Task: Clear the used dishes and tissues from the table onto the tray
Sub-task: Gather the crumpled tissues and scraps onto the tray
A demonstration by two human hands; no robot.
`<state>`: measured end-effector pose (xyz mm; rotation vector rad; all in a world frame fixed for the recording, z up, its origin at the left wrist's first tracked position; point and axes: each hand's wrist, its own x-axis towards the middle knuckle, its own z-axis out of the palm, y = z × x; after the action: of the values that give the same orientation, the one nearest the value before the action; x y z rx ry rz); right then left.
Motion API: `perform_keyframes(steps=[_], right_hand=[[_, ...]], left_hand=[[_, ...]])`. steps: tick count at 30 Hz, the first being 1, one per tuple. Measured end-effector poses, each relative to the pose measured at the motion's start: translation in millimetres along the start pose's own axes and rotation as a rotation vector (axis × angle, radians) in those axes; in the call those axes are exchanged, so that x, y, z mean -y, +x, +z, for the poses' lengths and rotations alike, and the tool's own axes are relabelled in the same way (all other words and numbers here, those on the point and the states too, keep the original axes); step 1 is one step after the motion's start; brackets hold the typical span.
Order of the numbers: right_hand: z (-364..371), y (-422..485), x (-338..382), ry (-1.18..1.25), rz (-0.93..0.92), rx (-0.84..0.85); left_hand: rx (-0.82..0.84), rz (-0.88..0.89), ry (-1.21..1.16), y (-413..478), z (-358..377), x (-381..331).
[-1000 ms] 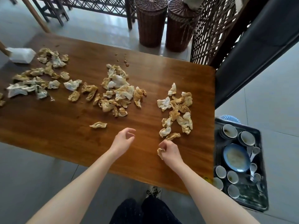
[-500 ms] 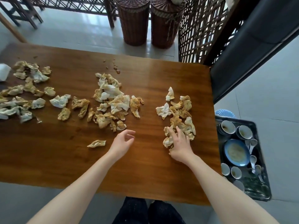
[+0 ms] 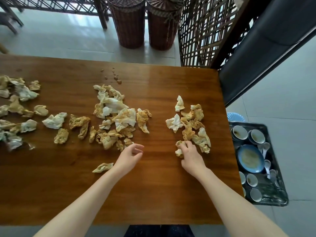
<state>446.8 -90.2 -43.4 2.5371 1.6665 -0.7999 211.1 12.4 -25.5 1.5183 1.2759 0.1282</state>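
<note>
Stained, crumpled tissues lie in heaps on the wooden table (image 3: 160,194): a right heap (image 3: 192,124), a middle heap (image 3: 114,120) and a left heap (image 3: 17,110). My right hand (image 3: 191,155) grips crumpled tissues at the near end of the right heap. My left hand (image 3: 130,157) hovers over the table with loosely curled fingers, holding nothing, just below the middle heap. A single tissue (image 3: 103,167) lies left of that hand. The dark tray (image 3: 273,194) sits on the floor right of the table and holds a blue plate (image 3: 250,158), small cups and spoons.
Two wicker baskets (image 3: 145,23) stand behind the table on the tiled floor. A lattice screen (image 3: 203,31) and a dark bench (image 3: 266,45) rise at the back right. Small crumbs (image 3: 115,77) dot the table's far part. A blue stool (image 3: 235,117) peeks out beside the tray.
My right hand moved forward from the table's near part into the right heap and closed on tissues there. The left hand stayed nearly still. The view shifted right.
</note>
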Motion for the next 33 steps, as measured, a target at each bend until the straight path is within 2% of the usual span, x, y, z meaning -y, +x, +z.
perform_keyframes(steps=[11,24,28,33], right_hand=[[-7,-12,-5,0.138,0.134,-0.180],[-41,-46,-100,0.322,0.185,-0.337],[-51,-40,-139,0.351,0.158,-0.314],[-68,-24,-180,0.338,0.053,-0.260]], left_hand=[[0.089,0.037,0.048,21,8,-19],[0.114,0.116,0.126,35,108,-91],[0.030,0.129,0.264,42,149,-112],[-0.081,0.059,0.628,60,188,-132]])
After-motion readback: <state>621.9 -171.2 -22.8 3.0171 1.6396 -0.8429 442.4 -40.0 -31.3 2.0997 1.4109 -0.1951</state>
